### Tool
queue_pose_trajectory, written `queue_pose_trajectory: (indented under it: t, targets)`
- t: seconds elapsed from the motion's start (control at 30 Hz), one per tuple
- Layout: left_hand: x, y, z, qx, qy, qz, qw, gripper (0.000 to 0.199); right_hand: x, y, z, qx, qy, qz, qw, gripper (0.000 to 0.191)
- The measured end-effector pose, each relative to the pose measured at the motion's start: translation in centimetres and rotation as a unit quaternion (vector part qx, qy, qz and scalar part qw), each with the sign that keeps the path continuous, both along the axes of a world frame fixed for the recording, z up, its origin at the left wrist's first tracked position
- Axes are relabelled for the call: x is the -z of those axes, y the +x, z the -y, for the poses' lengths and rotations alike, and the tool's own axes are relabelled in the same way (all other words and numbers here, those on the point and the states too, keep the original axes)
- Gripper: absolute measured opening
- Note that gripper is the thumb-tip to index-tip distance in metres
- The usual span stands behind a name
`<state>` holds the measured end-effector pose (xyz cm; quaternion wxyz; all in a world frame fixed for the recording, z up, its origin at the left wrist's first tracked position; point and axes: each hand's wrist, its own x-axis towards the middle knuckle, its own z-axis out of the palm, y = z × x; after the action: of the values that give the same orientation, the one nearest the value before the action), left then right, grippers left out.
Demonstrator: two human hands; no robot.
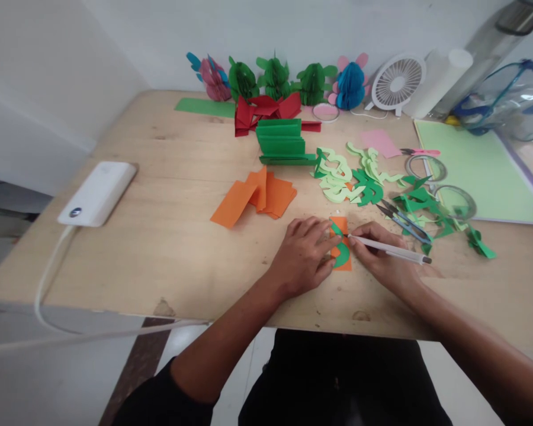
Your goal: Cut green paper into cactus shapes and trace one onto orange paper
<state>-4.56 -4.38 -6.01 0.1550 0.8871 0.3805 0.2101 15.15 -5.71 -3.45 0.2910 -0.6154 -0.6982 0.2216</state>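
An orange paper strip (347, 264) lies near the table's front edge with a curved green paper shape (343, 254) on top of it. My left hand (304, 254) is spread, its fingertips pressing the green shape and the strip flat from the left side. In my right hand (377, 251) is a white pen (393, 251), held between thumb and fingers, its tip touching down at the right edge of the green shape. Blue-handled snips (406, 222) rest just beyond my right hand.
Folded orange papers (278, 195), green folded paper (279, 139) and red pieces (266, 109) lie further back. Pale green cutouts (333, 165), tape rolls (457, 202) and a green sheet (493, 171) are right. A white power bank (98, 192) sits left; a fan (398, 83) stands behind.
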Motion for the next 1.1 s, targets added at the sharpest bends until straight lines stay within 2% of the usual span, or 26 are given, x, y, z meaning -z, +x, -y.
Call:
queue_pose_trajectory:
  t: [0.73,1.1]
  targets:
    - [0.00,0.06,-0.02,-0.001,0.006,0.001,1.000,0.037,-0.12,-0.19,0.66,0.007,-0.021,-0.011,1.000,0.011]
    - [0.02,0.08,0.00,-0.001,0.008,0.002,1.000,0.037,0.17,0.04,0.28,-0.008,-0.062,-0.066,0.996,0.012]
